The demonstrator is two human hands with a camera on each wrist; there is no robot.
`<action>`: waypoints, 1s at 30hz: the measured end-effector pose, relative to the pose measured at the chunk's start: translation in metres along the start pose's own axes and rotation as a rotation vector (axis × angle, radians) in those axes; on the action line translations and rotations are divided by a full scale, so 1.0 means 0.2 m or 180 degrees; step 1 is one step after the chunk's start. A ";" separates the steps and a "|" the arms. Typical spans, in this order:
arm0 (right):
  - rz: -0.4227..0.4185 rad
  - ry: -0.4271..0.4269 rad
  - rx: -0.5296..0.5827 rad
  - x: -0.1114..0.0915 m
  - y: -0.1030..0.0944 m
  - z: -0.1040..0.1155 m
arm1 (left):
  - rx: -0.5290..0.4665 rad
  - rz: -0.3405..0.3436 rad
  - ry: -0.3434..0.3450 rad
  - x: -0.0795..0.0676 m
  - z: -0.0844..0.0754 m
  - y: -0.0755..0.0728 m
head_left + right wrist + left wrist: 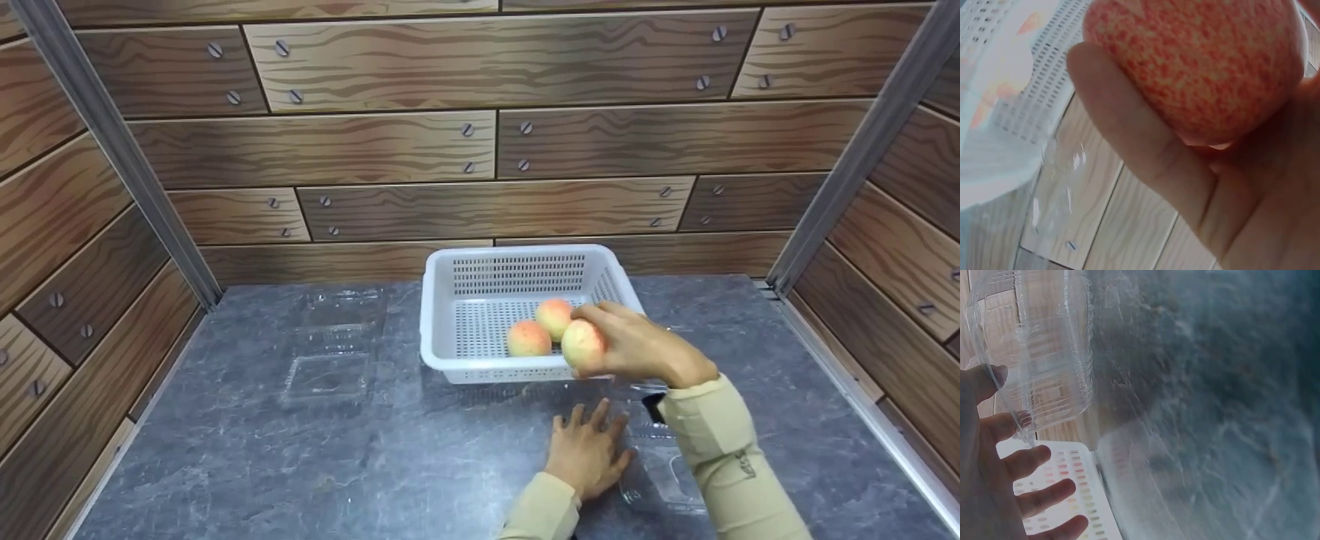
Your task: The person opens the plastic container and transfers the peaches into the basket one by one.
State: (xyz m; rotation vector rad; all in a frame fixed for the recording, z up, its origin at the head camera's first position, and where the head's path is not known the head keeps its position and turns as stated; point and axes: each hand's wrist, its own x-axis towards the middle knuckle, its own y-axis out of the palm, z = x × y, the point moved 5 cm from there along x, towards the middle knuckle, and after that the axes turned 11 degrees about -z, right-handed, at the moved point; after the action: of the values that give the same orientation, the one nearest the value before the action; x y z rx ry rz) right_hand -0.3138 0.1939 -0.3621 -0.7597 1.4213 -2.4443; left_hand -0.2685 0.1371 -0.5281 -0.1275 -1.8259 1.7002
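My right hand [637, 345] grips a yellow-and-red peach [583, 345] over the front right rim of a white perforated basket [439, 315]. In the right wrist view the thumb lies along the peach's red speckled side [1202, 62]. Two more peaches, one nearer [529, 339] and one behind it [554, 318], lie inside the basket. Below the basket, my left hand [589, 454] has its fingers spread, beside a clear plastic container [671, 476]. Up close in the left wrist view, thumb and index fingertip are right at the edge of this clear container [1053, 354].
Two clear plastic containers, a front one [328, 376] and a back one [341, 307], sit at the left on the grey marbled table [225, 435]. Wood-patterned walls [405, 150] with metal corner posts [124, 150] enclose the back and both sides.
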 end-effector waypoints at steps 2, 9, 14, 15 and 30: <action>-0.0029 0.0022 0.0020 0.02 0.02 0.00 | -0.0019 -0.0026 -0.0018 0.00 -0.01 0.00; -0.0135 0.0073 0.0006 0.06 0.08 -0.01 | -0.0012 0.0037 -0.0069 0.00 -0.02 0.01; -0.0199 0.0013 -0.0108 0.10 0.11 -0.01 | -0.0036 -0.0024 -0.0080 0.02 -0.02 0.02; -0.0211 -0.0004 -0.0136 0.11 0.11 -0.01 | -0.0043 -0.0072 -0.0072 0.02 -0.02 0.01; -0.0336 0.0117 -0.0393 0.17 0.23 -0.06 | -0.0039 -0.0182 0.0014 0.00 -0.02 -0.01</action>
State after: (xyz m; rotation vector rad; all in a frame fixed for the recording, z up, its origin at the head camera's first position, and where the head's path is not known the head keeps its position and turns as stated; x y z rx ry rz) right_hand -0.3518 0.1657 -0.3961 -0.8405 1.5970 -2.4786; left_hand -0.2665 0.1395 -0.5257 -0.0830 -1.8199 1.6483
